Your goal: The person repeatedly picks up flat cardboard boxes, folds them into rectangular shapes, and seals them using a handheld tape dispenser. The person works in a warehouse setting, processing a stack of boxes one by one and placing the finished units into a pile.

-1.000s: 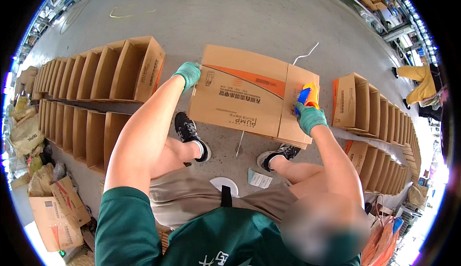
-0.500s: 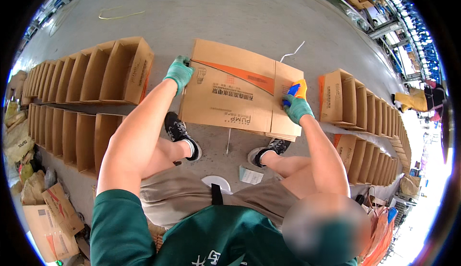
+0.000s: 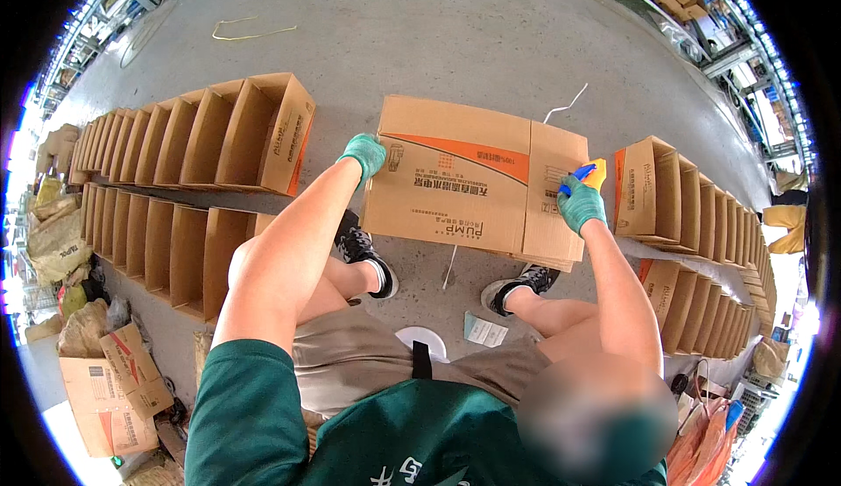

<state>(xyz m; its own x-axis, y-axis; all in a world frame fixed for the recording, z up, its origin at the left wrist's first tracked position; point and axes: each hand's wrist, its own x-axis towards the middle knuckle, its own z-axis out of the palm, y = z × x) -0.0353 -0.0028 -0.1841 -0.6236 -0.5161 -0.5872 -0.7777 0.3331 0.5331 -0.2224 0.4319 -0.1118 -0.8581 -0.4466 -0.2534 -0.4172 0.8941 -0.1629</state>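
A stack of flattened brown cardboard boxes, with an orange band and dark print on top, is in front of me above my shoes. My left hand, in a green glove, is closed on the left edge of the stack. At the right edge, my green-gloved right hand is closed round a small yellow-and-blue hand tool, whose exact kind is hard to make out. This hand also lies against the right flap of the cardboard. White strapping sticks out beyond the far edge of the stack.
Rows of open upright cartons stand on the left and right. A white round stool shows between my legs, near a paper slip on the floor. Yellow strapping lies farther off. Cartons and sacks crowd the left side.
The whole view has shifted, so the scene sits farther right. Both hands keep their places at the cardboard's edges. The yellow-and-blue tool has turned slightly in my right hand.
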